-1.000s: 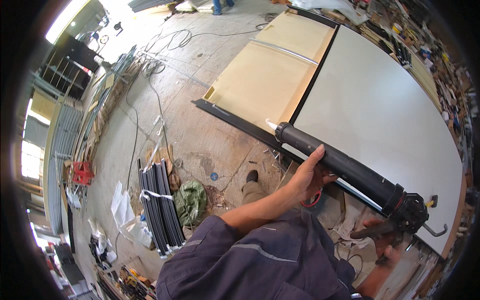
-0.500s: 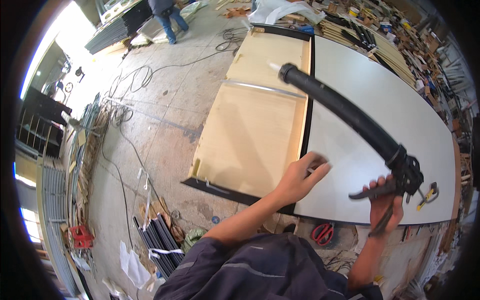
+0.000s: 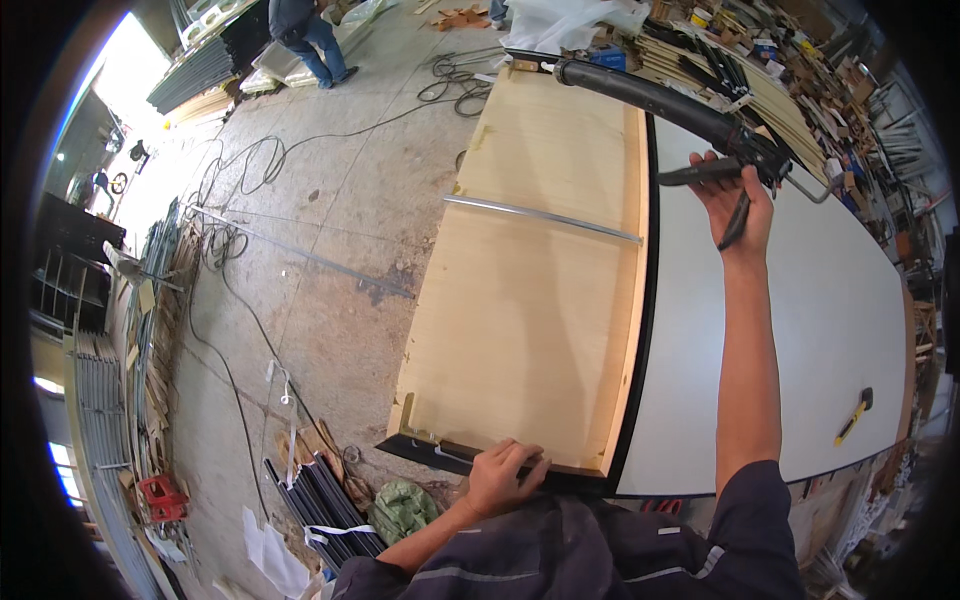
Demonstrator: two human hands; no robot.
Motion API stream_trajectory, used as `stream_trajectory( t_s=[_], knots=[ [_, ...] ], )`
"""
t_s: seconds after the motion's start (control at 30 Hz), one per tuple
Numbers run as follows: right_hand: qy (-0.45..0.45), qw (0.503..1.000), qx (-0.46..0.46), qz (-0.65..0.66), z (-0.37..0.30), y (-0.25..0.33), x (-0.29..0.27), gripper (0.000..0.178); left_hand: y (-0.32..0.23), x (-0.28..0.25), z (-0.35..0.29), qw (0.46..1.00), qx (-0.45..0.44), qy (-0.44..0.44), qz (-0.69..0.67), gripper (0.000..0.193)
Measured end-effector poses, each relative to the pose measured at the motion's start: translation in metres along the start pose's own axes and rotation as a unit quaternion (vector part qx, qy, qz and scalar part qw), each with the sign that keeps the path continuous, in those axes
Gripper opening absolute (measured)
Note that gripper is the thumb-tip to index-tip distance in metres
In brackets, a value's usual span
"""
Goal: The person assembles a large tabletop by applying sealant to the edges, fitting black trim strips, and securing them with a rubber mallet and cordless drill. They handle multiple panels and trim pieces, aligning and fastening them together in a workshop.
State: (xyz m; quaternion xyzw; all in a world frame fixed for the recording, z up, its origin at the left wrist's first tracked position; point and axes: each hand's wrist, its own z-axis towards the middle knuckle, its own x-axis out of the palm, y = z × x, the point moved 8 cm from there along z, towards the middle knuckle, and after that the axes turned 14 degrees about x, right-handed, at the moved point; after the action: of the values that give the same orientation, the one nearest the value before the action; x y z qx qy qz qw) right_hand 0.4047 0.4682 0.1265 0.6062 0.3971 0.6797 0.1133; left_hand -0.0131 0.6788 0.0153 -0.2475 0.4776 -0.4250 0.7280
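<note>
A black caulking gun (image 3: 650,95) is held in my right hand (image 3: 738,200), its fingers around the handle and trigger lever. The gun's barrel reaches left over the far end of a shallow pale wooden panel (image 3: 500,330) with black edging. Its light nozzle tip is close to the far corner of that panel. My left hand (image 3: 505,478) rests on the panel's near black edge, with its fingers curled; whether something small is between them is hidden. A metal bar (image 3: 540,218) spans the panel crosswise.
A white board (image 3: 680,400) adjoins the panel on the right, with a yellow-and-black hand tool (image 3: 853,416) lying on it. Cables (image 3: 270,160) trail over the floor at left. Dark profiles (image 3: 320,500) lie bundled at lower left. Another person (image 3: 310,45) stands far back left.
My right hand has carried the caulking gun away from me toward the panel's far end. My left hand has dropped back to the near edge. The view has shifted.
</note>
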Motion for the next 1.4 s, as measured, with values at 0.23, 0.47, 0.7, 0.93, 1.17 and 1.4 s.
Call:
stream_trajectory(
  t_s=[0.23,0.47,0.7,0.93,1.17,1.4],
  knots=[
    [-0.023,0.999,0.010,-0.031,0.096,-0.016,0.028,0.041,0.002,-0.001,0.004,0.999,-0.001,0.032,0.014,0.026],
    [-0.036,0.995,0.012,-0.089,0.147,-0.026,0.030,0.039,0.008,-0.001,0.008,0.998,-0.053,0.029,0.003,0.026],
    [-0.113,0.986,0.011,-0.120,0.137,-0.001,0.006,0.036,0.011,0.001,0.006,0.997,-0.073,0.026,-0.011,0.026],
    [-0.148,0.974,-0.023,-0.171,0.094,0.058,-0.027,0.035,0.012,0.005,0.000,0.997,-0.075,0.020,-0.024,0.028],
    [-0.163,0.971,-0.031,-0.175,0.049,0.087,-0.074,0.043,0.006,0.007,0.006,0.997,-0.070,0.043,-0.013,0.026],
    [-0.115,0.990,-0.058,-0.065,-0.010,0.051,-0.067,0.046,0.011,0.015,-0.008,0.997,-0.076,0.027,0.006,0.020]
  ],
)
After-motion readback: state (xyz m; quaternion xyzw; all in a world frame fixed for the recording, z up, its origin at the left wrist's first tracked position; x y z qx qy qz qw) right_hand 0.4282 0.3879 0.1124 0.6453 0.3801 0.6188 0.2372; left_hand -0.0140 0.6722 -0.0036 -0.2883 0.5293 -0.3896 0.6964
